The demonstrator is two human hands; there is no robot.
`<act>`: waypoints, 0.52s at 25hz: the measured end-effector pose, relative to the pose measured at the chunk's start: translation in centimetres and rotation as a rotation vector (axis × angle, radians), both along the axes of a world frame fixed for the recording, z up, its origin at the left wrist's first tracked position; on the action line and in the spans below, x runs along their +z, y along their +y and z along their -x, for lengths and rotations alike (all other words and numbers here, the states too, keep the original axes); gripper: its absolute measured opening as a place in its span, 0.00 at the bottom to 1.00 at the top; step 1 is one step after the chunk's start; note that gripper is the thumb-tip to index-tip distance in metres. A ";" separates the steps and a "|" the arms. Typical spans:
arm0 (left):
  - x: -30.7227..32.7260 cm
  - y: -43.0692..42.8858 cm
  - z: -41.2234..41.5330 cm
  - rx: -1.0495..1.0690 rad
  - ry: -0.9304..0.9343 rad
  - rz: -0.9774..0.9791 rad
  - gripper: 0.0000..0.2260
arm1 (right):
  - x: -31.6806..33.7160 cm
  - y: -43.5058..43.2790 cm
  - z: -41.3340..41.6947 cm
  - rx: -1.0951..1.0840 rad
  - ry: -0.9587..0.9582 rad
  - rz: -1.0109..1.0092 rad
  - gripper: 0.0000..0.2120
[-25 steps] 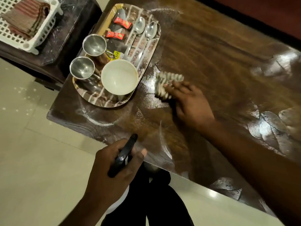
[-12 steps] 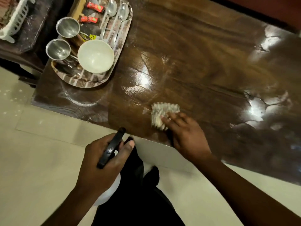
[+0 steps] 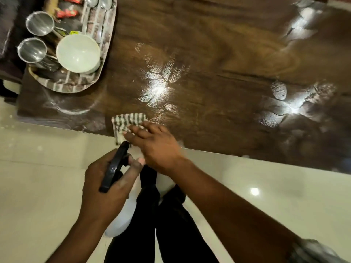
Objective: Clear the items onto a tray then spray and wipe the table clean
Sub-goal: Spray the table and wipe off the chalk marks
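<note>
A striped cloth [image 3: 127, 121] lies at the near edge of the dark wooden table [image 3: 218, 54], partly hanging over it. My right hand [image 3: 155, 145] presses on the cloth with fingers laid flat. My left hand [image 3: 106, 188] grips a spray bottle with a black trigger head [image 3: 115, 166] and a white body [image 3: 123, 217], held off the table over the floor. A patterned tray [image 3: 76, 86] at the table's far left carries a white bowl [image 3: 78, 53], two steel cups [image 3: 36, 37], two spoons [image 3: 98, 2] and red sachets [image 3: 66, 13].
Wet smears and glare patches [image 3: 157, 86] cover the middle and right of the tabletop. A pale tiled floor [image 3: 38, 177] lies below the near edge. My dark-trousered legs [image 3: 167, 215] stand close to the table.
My right hand has dragged the cloth from beside the tray toward me to the table's near edge. The view has shifted, moving the tray up and left. My left hand keeps hold of the bottle.
</note>
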State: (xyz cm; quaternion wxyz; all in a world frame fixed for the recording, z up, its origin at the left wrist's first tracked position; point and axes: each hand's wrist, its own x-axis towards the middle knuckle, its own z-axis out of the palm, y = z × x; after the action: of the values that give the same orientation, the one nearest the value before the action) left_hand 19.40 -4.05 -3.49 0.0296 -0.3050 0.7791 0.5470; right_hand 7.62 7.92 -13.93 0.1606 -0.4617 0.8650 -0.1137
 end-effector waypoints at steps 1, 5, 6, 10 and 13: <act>-0.2 0.2 0.1 -0.014 -0.011 0.013 0.13 | -0.2 3.0 0.1 0.026 0.009 0.014 0.31; -0.5 1.4 1.2 -0.074 -0.025 -0.005 0.13 | -0.3 18.5 0.3 -0.319 0.068 0.071 0.26; -0.5 1.6 1.6 -0.084 -0.017 -0.013 0.13 | -0.1 22.2 0.0 -0.492 0.095 0.071 0.25; -0.2 2.2 2.5 -0.099 0.042 -0.043 0.14 | 0.7 30.4 -1.1 -1.315 0.132 0.009 0.29; 0.0 2.2 2.8 -0.092 0.072 -0.039 0.14 | 1.2 27.4 1.6 -1.758 0.048 0.068 0.31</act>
State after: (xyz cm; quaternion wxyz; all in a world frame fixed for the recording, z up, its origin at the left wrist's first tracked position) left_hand 16.64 -1.82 -3.45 0.0325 -0.2484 0.7819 0.5708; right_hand 5.98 35.31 -12.75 -0.0171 0.3645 0.9065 -0.2122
